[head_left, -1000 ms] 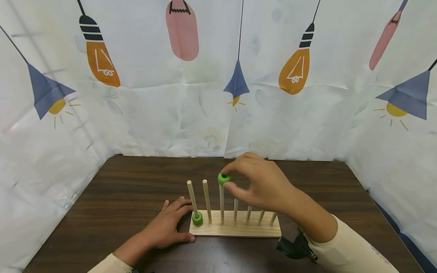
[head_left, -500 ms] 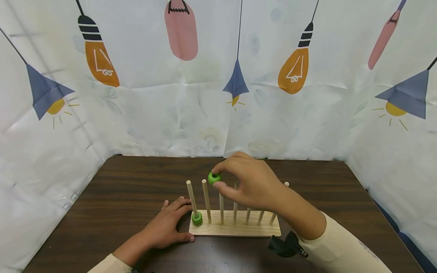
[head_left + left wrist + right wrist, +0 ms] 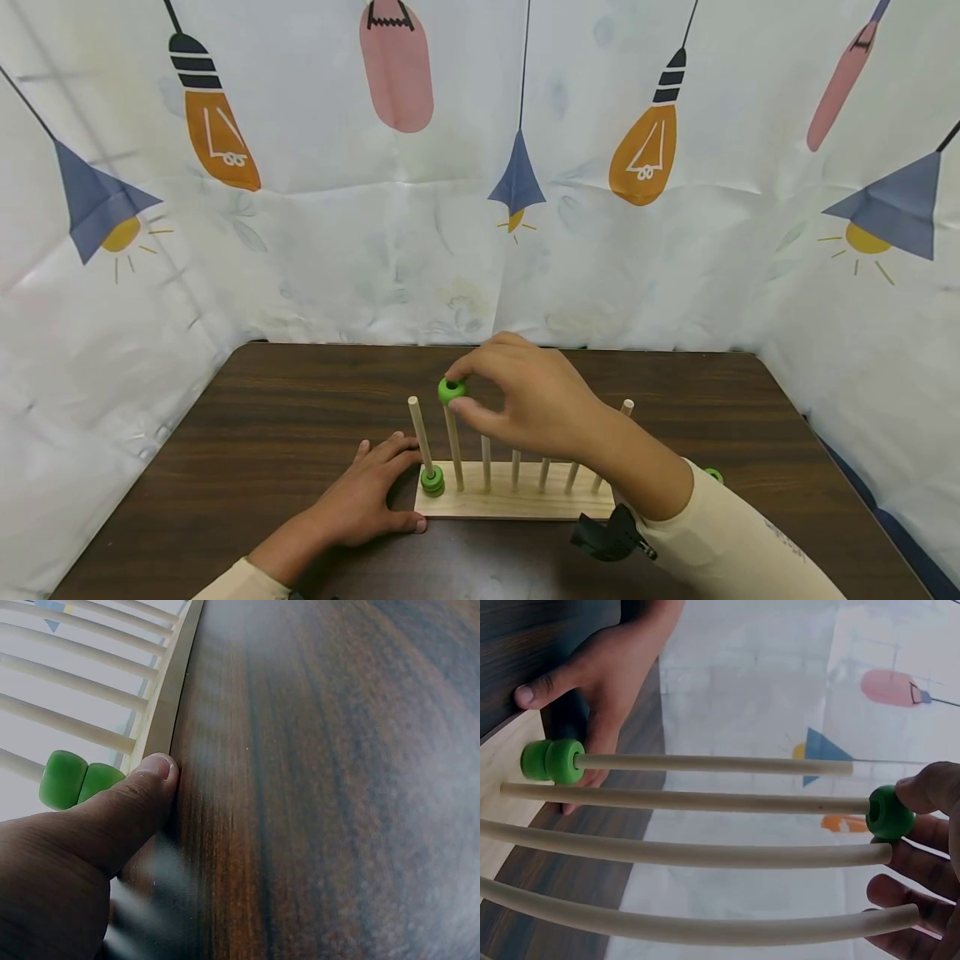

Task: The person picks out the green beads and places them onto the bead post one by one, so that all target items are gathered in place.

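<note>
Between thumb and forefinger, my right hand [image 3: 528,396] pinches a green bead [image 3: 452,395] at the top of the second peg from the left. In the right wrist view that bead [image 3: 892,816] sits at the tip of the second peg [image 3: 705,798]; whether the tip is inside its hole I cannot tell. My left hand [image 3: 367,496] grips the left end of the pale wooden peg board [image 3: 517,504], thumb at the front edge and fingers toward the back. Two green beads [image 3: 432,482] are stacked at the bottom of the leftmost peg [image 3: 420,433].
Several upright pegs stand in a row along the board, some partly hidden by my right hand. Another green bead [image 3: 714,475] shows behind the right sleeve [image 3: 735,525]. The dark wooden table [image 3: 300,400] meets a printed white curtain [image 3: 337,250] at the back.
My right hand has moved left with the green bead, from above the third peg to the top of the second. The left hand stays on the board.
</note>
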`<action>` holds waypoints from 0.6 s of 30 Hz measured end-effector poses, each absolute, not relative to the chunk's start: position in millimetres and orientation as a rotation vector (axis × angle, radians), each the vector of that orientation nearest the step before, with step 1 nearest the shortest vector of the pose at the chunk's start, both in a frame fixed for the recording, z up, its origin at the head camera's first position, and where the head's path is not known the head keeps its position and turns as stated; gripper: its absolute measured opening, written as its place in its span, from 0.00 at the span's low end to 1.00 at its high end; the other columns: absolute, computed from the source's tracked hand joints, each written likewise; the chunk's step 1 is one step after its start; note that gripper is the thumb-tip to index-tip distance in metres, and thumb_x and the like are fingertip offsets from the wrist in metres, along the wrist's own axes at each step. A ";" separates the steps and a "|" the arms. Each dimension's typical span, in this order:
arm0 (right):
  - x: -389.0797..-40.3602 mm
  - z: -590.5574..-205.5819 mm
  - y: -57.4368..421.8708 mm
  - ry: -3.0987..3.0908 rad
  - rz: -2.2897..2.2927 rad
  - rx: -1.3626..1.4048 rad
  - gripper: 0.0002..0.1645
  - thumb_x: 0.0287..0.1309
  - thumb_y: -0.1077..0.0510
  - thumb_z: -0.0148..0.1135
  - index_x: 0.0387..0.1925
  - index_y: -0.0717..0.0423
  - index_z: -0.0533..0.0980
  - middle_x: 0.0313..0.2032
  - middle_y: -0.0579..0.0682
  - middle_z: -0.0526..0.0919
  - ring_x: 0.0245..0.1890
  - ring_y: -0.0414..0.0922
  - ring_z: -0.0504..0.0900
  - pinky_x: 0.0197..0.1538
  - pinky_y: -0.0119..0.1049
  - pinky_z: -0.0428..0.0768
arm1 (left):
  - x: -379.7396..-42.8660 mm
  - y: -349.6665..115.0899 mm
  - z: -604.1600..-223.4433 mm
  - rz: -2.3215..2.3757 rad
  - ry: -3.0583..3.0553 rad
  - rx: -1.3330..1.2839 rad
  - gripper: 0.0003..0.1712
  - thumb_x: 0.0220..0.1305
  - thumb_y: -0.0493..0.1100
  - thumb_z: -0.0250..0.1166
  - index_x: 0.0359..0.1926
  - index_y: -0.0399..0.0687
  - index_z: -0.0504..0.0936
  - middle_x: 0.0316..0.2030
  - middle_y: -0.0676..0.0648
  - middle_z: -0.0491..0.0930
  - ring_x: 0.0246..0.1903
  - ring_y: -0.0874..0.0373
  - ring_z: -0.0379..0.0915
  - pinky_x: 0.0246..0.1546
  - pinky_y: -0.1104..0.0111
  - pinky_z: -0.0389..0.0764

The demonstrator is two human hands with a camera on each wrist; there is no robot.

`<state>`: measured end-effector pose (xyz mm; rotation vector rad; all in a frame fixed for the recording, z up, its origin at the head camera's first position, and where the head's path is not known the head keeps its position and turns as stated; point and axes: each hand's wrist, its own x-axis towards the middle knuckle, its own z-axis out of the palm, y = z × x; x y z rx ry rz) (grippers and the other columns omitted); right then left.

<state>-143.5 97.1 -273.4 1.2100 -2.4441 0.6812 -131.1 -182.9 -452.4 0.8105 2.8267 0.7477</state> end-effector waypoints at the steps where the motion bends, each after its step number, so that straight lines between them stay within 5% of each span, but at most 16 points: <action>1: -143.7 -273.5 96.2 -2.435 0.683 1.213 0.12 0.64 0.49 0.70 0.47 0.44 0.84 0.44 0.34 0.84 0.51 0.35 0.79 0.35 0.32 0.79 | -130.8 -182.8 -452.0 0.751 2.828 0.811 0.47 0.53 0.71 0.74 0.68 0.55 0.76 0.72 0.46 0.65 0.75 0.37 0.51 0.68 0.28 0.46; 18: -144.9 -269.1 75.2 -2.433 0.683 1.262 0.11 0.65 0.50 0.70 0.48 0.44 0.84 0.43 0.34 0.84 0.50 0.35 0.79 0.35 0.32 0.79 | -131.7 -183.4 -454.8 0.750 2.836 0.821 0.47 0.51 0.68 0.77 0.68 0.55 0.76 0.72 0.47 0.65 0.75 0.38 0.52 0.67 0.28 0.47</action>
